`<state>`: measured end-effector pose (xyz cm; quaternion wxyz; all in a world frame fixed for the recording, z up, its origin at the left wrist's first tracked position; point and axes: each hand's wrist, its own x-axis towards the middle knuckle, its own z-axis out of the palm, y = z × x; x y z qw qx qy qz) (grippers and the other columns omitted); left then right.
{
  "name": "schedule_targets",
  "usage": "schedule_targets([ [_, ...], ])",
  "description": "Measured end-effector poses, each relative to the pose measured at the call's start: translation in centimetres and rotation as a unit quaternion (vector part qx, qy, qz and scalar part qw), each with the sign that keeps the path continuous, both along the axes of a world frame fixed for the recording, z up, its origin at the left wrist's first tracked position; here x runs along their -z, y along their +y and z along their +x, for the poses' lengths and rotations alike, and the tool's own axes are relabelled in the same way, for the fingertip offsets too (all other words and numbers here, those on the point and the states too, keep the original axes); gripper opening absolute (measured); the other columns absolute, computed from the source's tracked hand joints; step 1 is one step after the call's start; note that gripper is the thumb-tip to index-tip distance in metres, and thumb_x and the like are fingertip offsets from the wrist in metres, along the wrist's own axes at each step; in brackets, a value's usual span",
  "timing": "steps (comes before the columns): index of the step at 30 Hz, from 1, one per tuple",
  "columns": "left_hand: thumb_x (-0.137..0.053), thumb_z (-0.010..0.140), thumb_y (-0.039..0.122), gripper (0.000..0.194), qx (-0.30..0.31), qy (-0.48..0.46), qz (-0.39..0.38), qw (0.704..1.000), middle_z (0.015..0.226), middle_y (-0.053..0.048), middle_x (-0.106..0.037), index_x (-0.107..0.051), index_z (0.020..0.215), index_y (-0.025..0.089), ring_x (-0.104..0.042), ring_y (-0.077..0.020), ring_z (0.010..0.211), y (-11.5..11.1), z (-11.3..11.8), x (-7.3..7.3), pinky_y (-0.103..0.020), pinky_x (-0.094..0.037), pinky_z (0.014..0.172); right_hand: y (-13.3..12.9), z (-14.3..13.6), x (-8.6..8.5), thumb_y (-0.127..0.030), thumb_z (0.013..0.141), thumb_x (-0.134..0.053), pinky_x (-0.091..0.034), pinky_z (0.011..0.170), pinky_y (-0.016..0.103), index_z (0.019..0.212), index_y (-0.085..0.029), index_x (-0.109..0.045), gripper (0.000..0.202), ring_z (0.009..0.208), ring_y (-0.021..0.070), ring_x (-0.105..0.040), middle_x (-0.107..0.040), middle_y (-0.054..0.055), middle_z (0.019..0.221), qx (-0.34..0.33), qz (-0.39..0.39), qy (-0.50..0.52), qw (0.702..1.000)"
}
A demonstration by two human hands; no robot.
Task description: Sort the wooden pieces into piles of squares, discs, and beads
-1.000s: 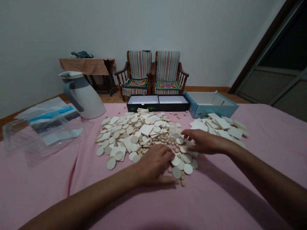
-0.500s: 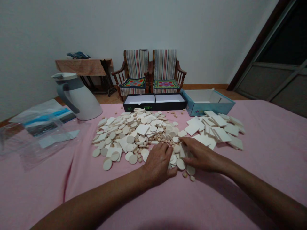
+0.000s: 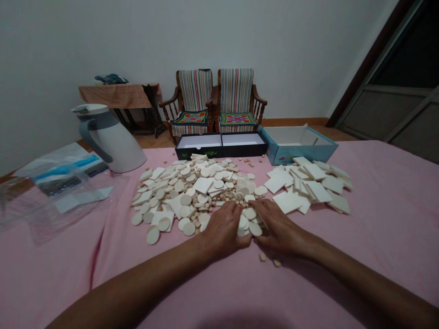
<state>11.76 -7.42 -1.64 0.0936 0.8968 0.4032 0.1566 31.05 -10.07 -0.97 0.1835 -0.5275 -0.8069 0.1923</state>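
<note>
My left hand (image 3: pixel 224 228) and my right hand (image 3: pixel 279 226) curve inward at the near right edge of a heap of pale wooden pieces (image 3: pixel 185 187). Between them they cup a cluster of round wooden discs (image 3: pixel 249 221), pressed from both sides. My right fingers also lie against a pale piece that is partly hidden. The fingertips of both hands are largely out of sight among the pieces. Small wooden cubes (image 3: pixel 236 201) lie just beyond the hands, and two little loose pieces (image 3: pixel 262 257) rest on the cloth below my right hand.
Square wooden tiles (image 3: pixel 318 192) are piled to the right. Behind stand a black divided tray (image 3: pixel 236 151) and a light-blue box (image 3: pixel 302 154). A white jug (image 3: pixel 123 146) and clear plastic packaging (image 3: pixel 82 196) sit at the left on the pink cloth (image 3: pixel 219 292).
My right hand has moved left and drawn close to my left hand, squeezing the discs together. The two small loose pieces near it have shifted slightly.
</note>
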Motion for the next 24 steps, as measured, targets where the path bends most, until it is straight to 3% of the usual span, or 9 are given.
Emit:
schedule_targets([
  [3,-0.068,0.069,0.039,0.051,-0.006,-0.027,-0.003,1.0,0.108,-0.012,-0.058,-0.054,0.112,0.016,-0.057,-0.0284,0.099,0.3,0.0,0.3,-0.041,-0.051,0.088,0.7,-0.2,0.9,-0.01,0.064,-0.059,-0.041,0.101,0.045,0.133,-0.016,-0.044,0.071,0.12,0.0293,-0.045,-0.049,0.016,0.124,0.018,0.015,0.039,0.999],
  [8,-0.07,0.066,0.038,0.047,-0.022,-0.072,-0.029,0.997,0.105,-0.01,-0.06,-0.058,0.107,0.017,-0.059,-0.0275,0.097,0.9,0.0,0.1,-0.04,-0.051,0.086,0.7,-0.3,1.0,-0.006,0.063,-0.055,-0.043,0.101,0.038,0.125,-0.022,-0.048,0.065,0.116,0.0243,-0.049,-0.046,0.01,0.12,0.048,0.025,0.103,0.993],
  [15,-0.071,0.066,0.042,0.033,-0.072,-0.132,-0.066,0.987,0.091,-0.006,-0.064,-0.06,0.09,0.02,-0.062,-0.0233,0.083,1.3,0.6,-0.9,-0.035,-0.05,0.075,0.5,-1.7,0.9,-0.002,0.062,-0.046,-0.041,0.102,0.041,0.117,-0.026,-0.052,0.06,0.116,0.0242,-0.05,-0.05,0.008,0.117,0.083,0.059,0.168,0.981],
  [19,-0.071,0.066,0.041,0.031,-0.091,-0.125,-0.101,0.983,0.088,-0.005,-0.067,-0.063,0.087,0.02,-0.063,-0.0238,0.084,2.0,0.2,-1.9,-0.033,-0.049,0.072,1.3,-2.5,-0.3,-0.004,0.062,-0.046,-0.043,0.097,0.04,0.109,-0.025,-0.054,0.053,0.108,0.0239,-0.054,-0.058,0.006,0.11,0.072,0.048,0.182,0.979],
  [22,-0.07,0.068,0.043,0.031,-0.099,-0.121,-0.125,0.98,0.086,-0.004,-0.069,-0.067,0.088,0.019,-0.064,-0.0231,0.081,3.0,-0.8,-3.5,-0.031,-0.048,0.069,2.7,-3.2,-2.0,-0.005,0.063,-0.048,-0.045,0.089,0.036,0.104,-0.024,-0.054,0.046,0.1,0.0227,-0.057,-0.061,0.004,0.104,0.059,0.04,0.183,0.98],
  [24,-0.07,0.067,0.045,0.033,-0.114,-0.106,-0.098,0.983,0.085,-0.005,-0.07,-0.068,0.088,0.018,-0.064,-0.0237,0.08,4.1,-1.8,-4.9,-0.031,-0.047,0.069,4.1,-4.1,-3.2,-0.005,0.062,-0.05,-0.044,0.086,0.034,0.101,-0.024,-0.054,0.043,0.098,0.0223,-0.056,-0.061,0.003,0.102,0.043,0.051,0.172,0.983],
])
